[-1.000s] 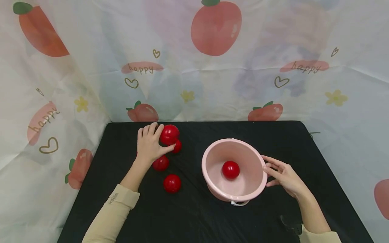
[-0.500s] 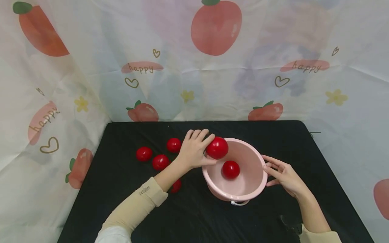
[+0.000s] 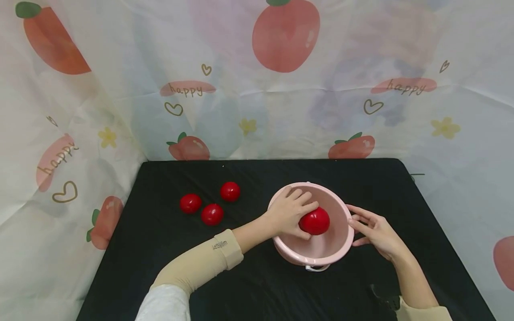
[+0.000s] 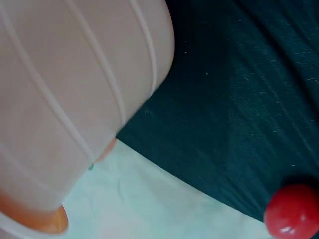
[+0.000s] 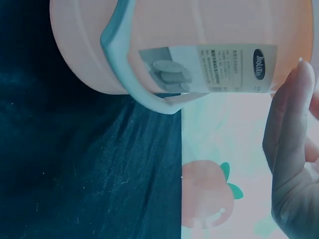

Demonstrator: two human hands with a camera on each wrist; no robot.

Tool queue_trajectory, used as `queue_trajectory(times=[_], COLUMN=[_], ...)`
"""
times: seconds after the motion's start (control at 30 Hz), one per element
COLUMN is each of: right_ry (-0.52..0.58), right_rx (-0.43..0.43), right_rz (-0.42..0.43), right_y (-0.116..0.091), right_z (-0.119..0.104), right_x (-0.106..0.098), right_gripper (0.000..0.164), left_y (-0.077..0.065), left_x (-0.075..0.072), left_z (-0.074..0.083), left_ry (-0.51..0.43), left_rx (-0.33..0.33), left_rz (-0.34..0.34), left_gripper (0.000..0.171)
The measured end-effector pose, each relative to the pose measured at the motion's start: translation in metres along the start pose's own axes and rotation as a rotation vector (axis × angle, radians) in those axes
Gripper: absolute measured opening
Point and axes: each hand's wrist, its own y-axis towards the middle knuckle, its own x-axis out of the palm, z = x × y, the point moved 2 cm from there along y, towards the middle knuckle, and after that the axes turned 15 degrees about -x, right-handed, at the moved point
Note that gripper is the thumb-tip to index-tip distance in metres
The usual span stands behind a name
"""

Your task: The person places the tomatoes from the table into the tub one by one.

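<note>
My left hand (image 3: 292,213) reaches over the near left rim of a pink bucket (image 3: 281,249) and grips a shiny red ball (image 3: 316,221) between thumb and fingers inside the mouth. The second ball in the bucket is hidden behind them. My right hand (image 3: 373,229) touches the outside of the bucket's right rim with extended thumb and fingers. In the right wrist view, that hand's fingers (image 5: 294,114) lie along the bucket's upper wall beside a printed label (image 5: 234,69). The left wrist view shows the bucket's ribbed side (image 4: 75,74), with the left hand out of sight.
Three red balls show on the black table (image 3: 249,285) left of the bucket: a left one (image 3: 190,203), a back one (image 3: 230,191) and a front one (image 3: 212,214). A white handle (image 3: 317,268) hangs at the bucket's front. A printed curtain (image 3: 257,120) stands behind the table.
My left hand has carried the red ball from the back left of the table rightward into the bucket's mouth. Its forearm now covers where the nearest ball lay. The right hand stays put.
</note>
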Motion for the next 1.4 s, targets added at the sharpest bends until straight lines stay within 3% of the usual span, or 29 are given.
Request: queue_trajectory(times=[0.27, 0.53, 0.73, 0.97, 1.4], right_ry=[-0.027, -0.006, -0.001, -0.001, 0.013], right_rx=[0.077, 0.082, 0.083, 0.085, 0.062], right_rz=[0.042, 0.040, 0.038, 0.051, 0.067], right_y=[-0.001, 0.000, 0.000, -0.001, -0.002], right_z=[-0.005, -0.005, -0.002, -0.001, -0.003], right_x=[0.002, 0.003, 0.004, 0.002, 0.004], right_gripper=[0.055, 0.054, 0.054, 0.052, 0.048], left_y=[0.012, 0.024, 0.028, 0.027, 0.029], left_x=[0.014, 0.024, 0.031, 0.039, 0.042], left_z=[0.021, 0.031, 0.040, 0.045, 0.047], left_ry=[0.111, 0.232, 0.386, 0.495, 0.552], left_rx=[0.128, 0.282, 0.398, 0.393, 0.395], left_rz=[-0.189, -0.270, -0.368, -0.459, -0.470], left_gripper=[0.080, 0.080, 0.080, 0.084, 0.077])
